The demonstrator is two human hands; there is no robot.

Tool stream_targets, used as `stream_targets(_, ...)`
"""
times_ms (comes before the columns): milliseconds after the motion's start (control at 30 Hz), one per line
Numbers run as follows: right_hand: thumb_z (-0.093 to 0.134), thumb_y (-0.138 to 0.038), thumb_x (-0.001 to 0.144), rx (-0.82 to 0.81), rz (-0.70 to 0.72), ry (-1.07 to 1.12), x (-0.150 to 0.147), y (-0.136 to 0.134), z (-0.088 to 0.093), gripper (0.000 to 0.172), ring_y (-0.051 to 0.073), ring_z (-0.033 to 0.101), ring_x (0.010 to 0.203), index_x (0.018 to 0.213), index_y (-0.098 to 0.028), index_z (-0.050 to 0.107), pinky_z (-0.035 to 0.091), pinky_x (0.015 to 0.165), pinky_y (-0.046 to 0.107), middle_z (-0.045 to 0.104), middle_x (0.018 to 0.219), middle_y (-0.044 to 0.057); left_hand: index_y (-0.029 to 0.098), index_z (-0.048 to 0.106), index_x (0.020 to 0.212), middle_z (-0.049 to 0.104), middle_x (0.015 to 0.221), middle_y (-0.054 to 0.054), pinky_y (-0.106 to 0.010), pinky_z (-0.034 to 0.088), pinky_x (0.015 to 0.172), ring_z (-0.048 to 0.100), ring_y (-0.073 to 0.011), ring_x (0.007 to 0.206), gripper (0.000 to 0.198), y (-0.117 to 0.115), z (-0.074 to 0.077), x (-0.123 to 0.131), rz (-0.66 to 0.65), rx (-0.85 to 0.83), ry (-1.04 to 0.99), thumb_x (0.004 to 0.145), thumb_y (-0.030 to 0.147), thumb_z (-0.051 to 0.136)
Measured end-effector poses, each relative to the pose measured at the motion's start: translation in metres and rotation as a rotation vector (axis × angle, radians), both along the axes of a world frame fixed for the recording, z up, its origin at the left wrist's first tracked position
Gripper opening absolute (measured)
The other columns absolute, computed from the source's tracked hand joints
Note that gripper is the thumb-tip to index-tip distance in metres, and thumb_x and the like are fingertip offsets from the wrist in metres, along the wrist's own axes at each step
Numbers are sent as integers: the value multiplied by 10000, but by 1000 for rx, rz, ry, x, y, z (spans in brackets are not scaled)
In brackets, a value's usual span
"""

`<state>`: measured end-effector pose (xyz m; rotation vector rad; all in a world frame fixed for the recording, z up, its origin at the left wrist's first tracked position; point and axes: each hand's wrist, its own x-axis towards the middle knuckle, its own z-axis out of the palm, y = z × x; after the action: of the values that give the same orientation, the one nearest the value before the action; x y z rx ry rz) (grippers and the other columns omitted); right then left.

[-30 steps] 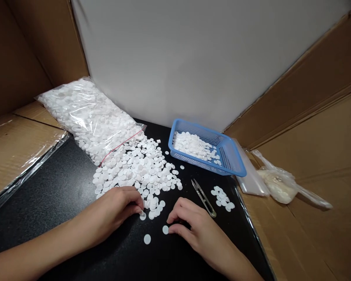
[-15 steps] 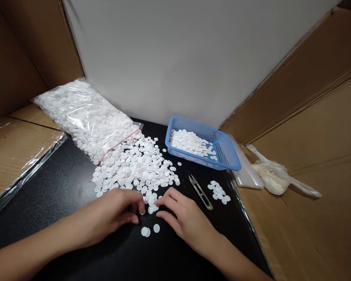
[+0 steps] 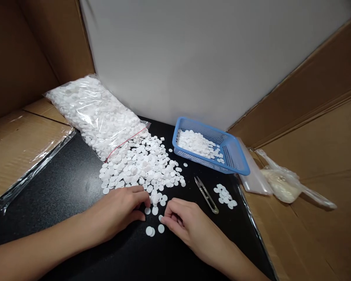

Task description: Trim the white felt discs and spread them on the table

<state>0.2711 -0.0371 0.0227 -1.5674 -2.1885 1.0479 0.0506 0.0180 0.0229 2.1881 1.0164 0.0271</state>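
A heap of small white round discs (image 3: 143, 164) spreads on the black tabletop from the mouth of a clear zip bag (image 3: 96, 113) full of the same discs. My left hand (image 3: 123, 207) rests at the heap's near edge, fingers curved and thumb apart, its fingertips beside a single disc (image 3: 147, 211). Opposite it, my right hand (image 3: 187, 220) has its fingers curled in, with a white disc (image 3: 160, 217) at the thumb tip, partly hidden. Between and below the hands lie a few loose discs (image 3: 149, 231), two of them overlapping.
A blue plastic basket (image 3: 241, 166) holding discs stands at the back right. Thread snips (image 3: 206, 195) lie right of my right hand, beside a small group of discs (image 3: 225, 196). Farther right are a flat plastic bag (image 3: 256, 175) and a knotted bag (image 3: 282, 185) on cardboard.
My right hand's fingers have curled in toward the thumb, and a disc now shows at its tip. A few discs near the fingertips have separated from the heap. The whole view has shifted slightly.
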Motion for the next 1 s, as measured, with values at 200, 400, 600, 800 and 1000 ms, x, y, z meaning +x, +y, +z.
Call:
stream_targets(200,561,-213,995,-41,-13,-191,1,-1,7,281,143,566,632,720,-205,505,323,552,256,622,730,-15,225,676,935,637,842,18,-248,358,630,593,-166,724,122,1,1,1,21,-42,17,863,128,663)
stream_targets(400,594,-249,976,-44,-49,-241,9,0,10,358,139,531,557,646,-211,461,267,503,269,592,637,-26,235,691,869,654,852,26,-235,352,617,605,-155,725,90,4,3,1,-21,-93,14,863,145,682)
stream_targets(600,615,-39,893,-4,-20,8,14,0,7,191,147,592,772,866,-228,606,418,635,242,618,881,-17,220,699,865,673,869,1,-234,412,690,639,-163,797,143,5,1,0,-73,-127,-117,939,178,585)
stream_targets(800,597,58,793,40,47,112,1,-4,0,282,146,576,825,851,-218,595,435,657,232,574,906,-14,263,670,1041,643,972,-5,-243,399,659,634,-162,784,176,-3,-8,4,-50,43,-153,946,170,554)
stream_targets(1000,562,55,783,215,-5,118,-9,-6,-8,271,174,551,856,836,-209,532,438,701,264,553,883,4,228,662,940,591,874,-8,-256,355,578,596,-156,679,201,-5,-12,9,-193,275,-47,992,160,480)
